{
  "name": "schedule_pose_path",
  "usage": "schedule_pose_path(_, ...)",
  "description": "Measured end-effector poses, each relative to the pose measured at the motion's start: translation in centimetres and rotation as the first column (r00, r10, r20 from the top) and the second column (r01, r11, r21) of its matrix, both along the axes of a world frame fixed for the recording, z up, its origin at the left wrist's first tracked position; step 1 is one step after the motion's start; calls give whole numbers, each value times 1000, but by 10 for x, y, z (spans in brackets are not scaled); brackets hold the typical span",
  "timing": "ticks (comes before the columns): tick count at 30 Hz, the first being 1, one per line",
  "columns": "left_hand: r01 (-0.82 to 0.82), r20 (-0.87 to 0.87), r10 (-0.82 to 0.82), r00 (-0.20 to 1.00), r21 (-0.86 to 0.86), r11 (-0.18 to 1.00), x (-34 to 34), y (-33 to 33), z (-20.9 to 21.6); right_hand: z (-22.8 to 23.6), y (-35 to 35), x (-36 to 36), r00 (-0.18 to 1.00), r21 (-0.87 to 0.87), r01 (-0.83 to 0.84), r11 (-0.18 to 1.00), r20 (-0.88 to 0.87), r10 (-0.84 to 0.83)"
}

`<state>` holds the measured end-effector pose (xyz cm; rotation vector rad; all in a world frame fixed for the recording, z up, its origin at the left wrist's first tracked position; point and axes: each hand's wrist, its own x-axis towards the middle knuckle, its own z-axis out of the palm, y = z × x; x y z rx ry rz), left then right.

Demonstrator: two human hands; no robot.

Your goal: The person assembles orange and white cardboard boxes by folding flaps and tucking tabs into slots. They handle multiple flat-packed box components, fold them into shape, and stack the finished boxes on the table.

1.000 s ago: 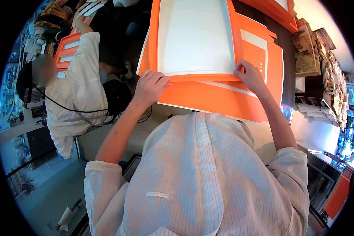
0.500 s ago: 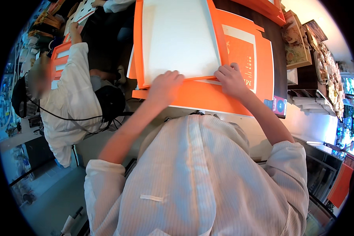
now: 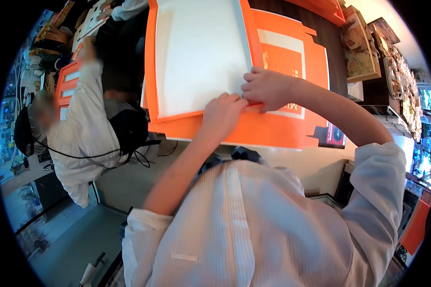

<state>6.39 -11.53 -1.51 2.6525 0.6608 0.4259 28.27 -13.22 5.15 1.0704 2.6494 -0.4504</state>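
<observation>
In the upper middle of the frame, the orange and white box [image 3: 201, 62] is pinched at one corner by the right hand [image 3: 269, 89] and touched there by the left hand [image 3: 223, 112], whose bent fingers' grip cannot be told, perhaps for steadiness.

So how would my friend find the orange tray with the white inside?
Find the dark table, then the flat, gold-printed orange cardboard lying on it. The shallow orange tray sits on top, toward the left. Unlike that cardboard, it has raised walls and a white inside, and the person's left hand and right hand are at its near right corner.
</observation>
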Motion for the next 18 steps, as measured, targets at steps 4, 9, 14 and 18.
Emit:
schedule_pose_path(4,-20,-101,15,995,-48,999,-4,-4,6,-10,3,13,988,-82,33,996,-145,-45)
schedule_pose_path(9,-51,-88,43,995,-94,994,-1,-6,15,-34,-27,37,905,158,139,978,-422,-60)
schedule_pose_path(14,-54,-72,42,997,-170,984,-3,-11,19,-32,-40,29,894,252,189,949,-445,-59)
schedule_pose_path(18,-37,-51,32,998,-107,994,-5,-4,19,-30,-46,2,938,207,234,950,-306,-165)
